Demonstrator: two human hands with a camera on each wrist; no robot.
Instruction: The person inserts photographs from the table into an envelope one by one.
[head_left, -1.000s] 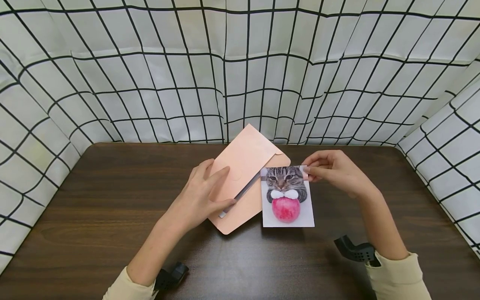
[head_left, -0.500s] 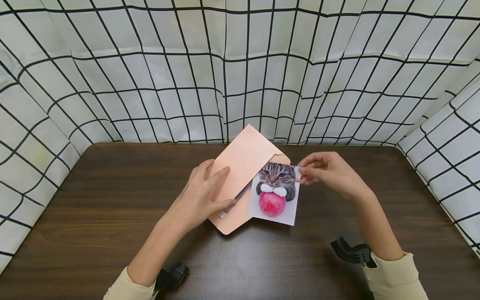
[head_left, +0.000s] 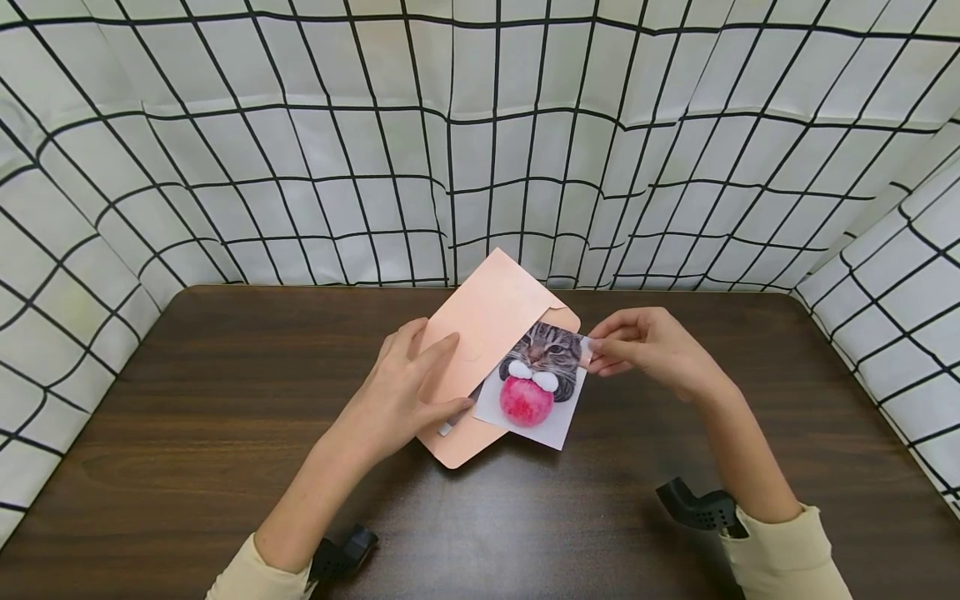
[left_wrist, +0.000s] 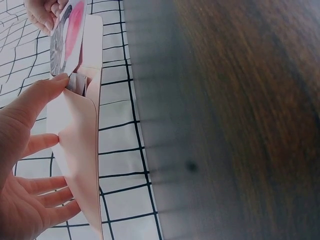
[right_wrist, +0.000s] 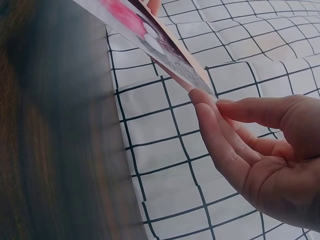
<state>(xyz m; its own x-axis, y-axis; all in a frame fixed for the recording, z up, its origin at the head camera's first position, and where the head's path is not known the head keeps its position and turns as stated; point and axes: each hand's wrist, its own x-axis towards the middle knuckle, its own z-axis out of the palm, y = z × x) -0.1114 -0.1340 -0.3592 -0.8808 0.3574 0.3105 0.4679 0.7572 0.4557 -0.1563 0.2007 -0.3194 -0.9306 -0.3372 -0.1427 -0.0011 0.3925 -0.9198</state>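
A peach envelope [head_left: 487, 333] lies at a slant on the dark table with its flap side facing lower right. My left hand [head_left: 412, 392] rests on its front panel, fingers spread and thumb at the edge of the mouth [left_wrist: 75, 85]. Something grey and white, probably another photo [head_left: 446, 428], shows inside the mouth. My right hand [head_left: 648, 346] pinches a square photo [head_left: 558, 417] of a cat with a pink ball by its upper right corner, between thumb and fingers. The photo is tilted over the opening, its left edge against the front panel; whether it is inside cannot be told.
The brown wooden table [head_left: 187, 417] extends around the envelope. White curtains [head_left: 360, 142] with a black grid enclose its back and sides. Black camera mounts [head_left: 697, 505] sit on both wrists, beside cream sleeves.
My right hand has moved left with the photo, turning it clockwise to line up with the envelope's mouth. More of the opening is covered now. The left hand and envelope stay put.
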